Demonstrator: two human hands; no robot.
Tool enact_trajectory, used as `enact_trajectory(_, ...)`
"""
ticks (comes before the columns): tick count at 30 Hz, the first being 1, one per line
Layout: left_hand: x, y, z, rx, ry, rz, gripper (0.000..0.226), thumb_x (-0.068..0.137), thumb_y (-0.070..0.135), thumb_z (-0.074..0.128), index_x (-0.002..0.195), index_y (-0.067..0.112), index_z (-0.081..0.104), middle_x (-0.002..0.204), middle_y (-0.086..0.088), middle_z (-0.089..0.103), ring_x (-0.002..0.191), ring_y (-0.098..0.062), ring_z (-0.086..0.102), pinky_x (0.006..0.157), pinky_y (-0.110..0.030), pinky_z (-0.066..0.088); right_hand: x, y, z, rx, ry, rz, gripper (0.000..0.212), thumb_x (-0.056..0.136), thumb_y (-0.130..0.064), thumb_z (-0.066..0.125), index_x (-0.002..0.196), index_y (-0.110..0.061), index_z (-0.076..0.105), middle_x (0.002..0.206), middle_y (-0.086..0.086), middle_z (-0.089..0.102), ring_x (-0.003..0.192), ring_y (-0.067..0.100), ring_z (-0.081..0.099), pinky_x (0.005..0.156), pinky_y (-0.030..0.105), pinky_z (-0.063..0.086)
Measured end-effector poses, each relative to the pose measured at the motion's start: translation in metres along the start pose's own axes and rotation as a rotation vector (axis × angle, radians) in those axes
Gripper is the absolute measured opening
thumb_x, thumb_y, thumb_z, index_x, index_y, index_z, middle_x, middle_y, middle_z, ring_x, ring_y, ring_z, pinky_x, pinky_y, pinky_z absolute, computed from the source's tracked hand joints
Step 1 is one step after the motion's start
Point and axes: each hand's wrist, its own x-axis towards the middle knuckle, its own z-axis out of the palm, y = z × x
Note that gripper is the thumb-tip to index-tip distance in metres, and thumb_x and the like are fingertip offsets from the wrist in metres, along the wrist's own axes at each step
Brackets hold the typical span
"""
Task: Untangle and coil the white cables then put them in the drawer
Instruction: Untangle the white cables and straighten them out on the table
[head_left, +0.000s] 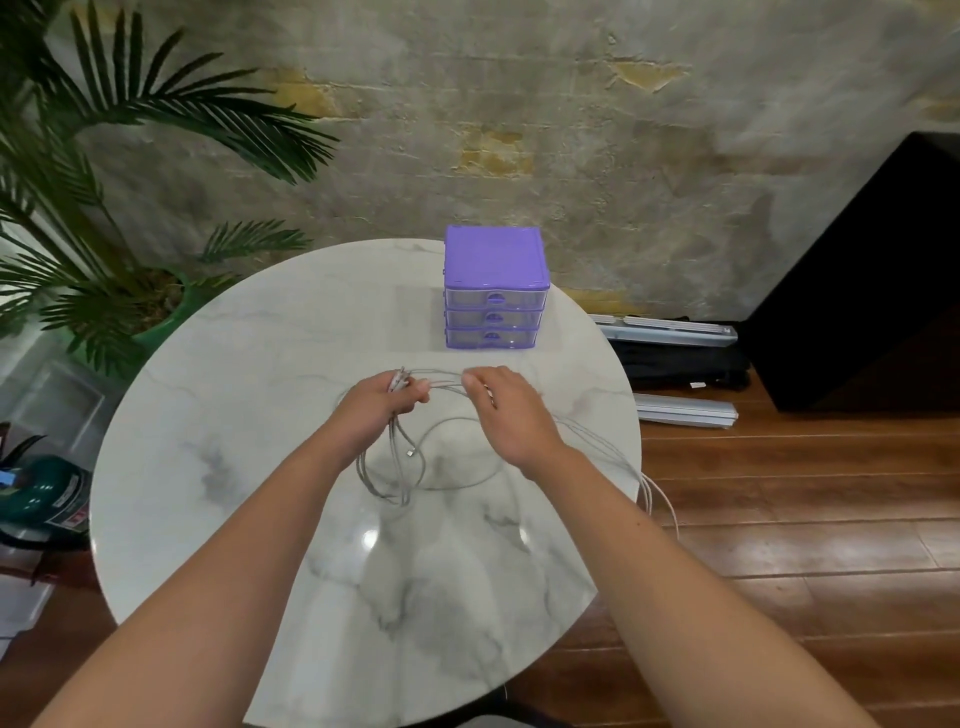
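Just before the purple drawer unit (496, 291): white cables (400, 457), limp, light, tangle-prone. Left hand (376, 410) fingers clamped on bunched plug ends; right hand (506, 410) pinching strands. Best gripped near plugs.

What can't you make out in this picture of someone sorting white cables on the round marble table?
- How many thin white cables there are: head view, strands too fine and overlapping.
- Where they end: they trail over the round marble table edge on the right.
- The grip of the left hand and right hand: their backs hide the fingers.
- What the purple three-drawer box holds: fronts too small.
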Motion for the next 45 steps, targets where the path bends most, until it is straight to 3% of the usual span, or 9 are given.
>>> enact_trajectory(3,0.003,0.003,-0.004,-0.044,-0.014,-0.028,0.019,0.094,0.031,0.061,0.081,0.018,0.064,0.051,0.015,0.045,0.044,-0.002,0.033,0.044,-0.018,0.022,0.003,0.005,-0.003,-0.041,-0.042,0.18,0.06,0.101,-0.055,0.02,0.094,-0.017,0.066,0.095,0.002,0.069,0.095,0.026,0.062,0.083,0.038,0.047)
enact_trajectory(7,0.01,-0.004,-0.01,-0.162,0.02,-0.071,0.022,0.094,0.034,0.061,0.081,0.016,0.064,0.055,0.01,0.037,0.047,-0.007,0.021,0.041,-0.019,0.016,-0.002,0.044,-0.017,-0.18,0.048,0.327,0.07,0.1,-0.057,0.016,0.091,-0.012,0.068,0.096,0.011,0.069,0.092,0.033,0.061,0.076,0.036,0.044)
enact_trajectory(17,0.025,-0.024,0.003,-0.111,0.013,-0.213,0.022,0.095,0.034,0.06,0.086,0.014,0.063,0.059,0.007,0.035,0.038,-0.003,0.019,0.037,-0.015,0.015,-0.008,0.128,-0.051,-0.155,0.114,0.425,0.057,0.102,-0.045,0.027,0.059,-0.014,0.046,0.058,0.004,0.05,0.064,0.027,0.053,0.056,0.031,0.038)
enact_trajectory(24,0.033,-0.017,0.018,-0.079,-0.029,-0.213,0.023,0.095,0.034,0.059,0.088,0.013,0.063,0.057,0.008,0.037,0.037,-0.002,0.021,0.037,-0.015,0.017,0.008,0.141,-0.064,-0.258,0.133,0.378,0.045,0.104,-0.03,0.026,0.094,-0.005,0.062,0.077,0.014,0.062,0.084,0.036,0.061,0.084,0.043,0.049)
enact_trajectory(29,0.036,-0.012,0.022,-0.054,-0.025,-0.186,0.023,0.095,0.035,0.06,0.087,0.014,0.064,0.055,0.009,0.039,0.037,-0.002,0.024,0.04,-0.017,0.019,0.011,0.139,-0.047,-0.247,-0.072,0.499,0.05,0.099,-0.036,0.03,0.076,-0.013,0.068,0.079,0.001,0.07,0.087,0.028,0.064,0.095,0.039,0.042)
enact_trajectory(33,0.034,-0.009,0.022,0.036,-0.054,-0.145,0.023,0.093,0.036,0.062,0.081,0.017,0.065,0.056,0.009,0.045,0.044,-0.004,0.033,0.047,-0.022,0.023,0.03,0.09,-0.022,-0.016,-0.148,0.413,0.051,0.099,-0.043,0.035,0.067,-0.019,0.066,0.084,-0.002,0.075,0.087,0.023,0.066,0.087,0.034,0.048)
enact_trajectory(36,0.031,-0.004,0.021,0.054,-0.071,-0.111,0.023,0.093,0.034,0.063,0.083,0.014,0.066,0.057,0.009,0.047,0.044,-0.002,0.037,0.046,-0.017,0.027,0.04,0.033,-0.003,0.093,-0.166,0.259,0.05,0.101,-0.048,0.032,0.082,-0.019,0.068,0.074,-0.009,0.068,0.079,0.016,0.063,0.077,0.032,0.046)
enact_trajectory(41,0.028,-0.001,0.012,0.102,-0.089,-0.076,0.025,0.093,0.04,0.061,0.088,0.017,0.07,0.066,0.01,0.058,0.048,0.003,0.047,0.051,-0.013,0.034,0.047,-0.004,0.018,-0.039,-0.073,0.173,0.052,0.102,-0.051,0.026,0.077,-0.017,0.057,0.088,0.006,0.067,0.088,0.028,0.061,0.08,0.039,0.048)
enact_trajectory(45,0.035,-0.009,-0.011,-0.003,0.069,-0.114,0.031,0.097,0.044,0.052,0.091,0.019,0.07,0.075,0.011,0.063,0.045,-0.001,0.037,0.046,-0.018,0.028,0.048,0.004,0.014,-0.04,0.018,0.244,0.053,0.102,-0.05,0.029,0.064,-0.018,0.047,0.076,0.005,0.059,0.08,0.029,0.056,0.068,0.034,0.039)
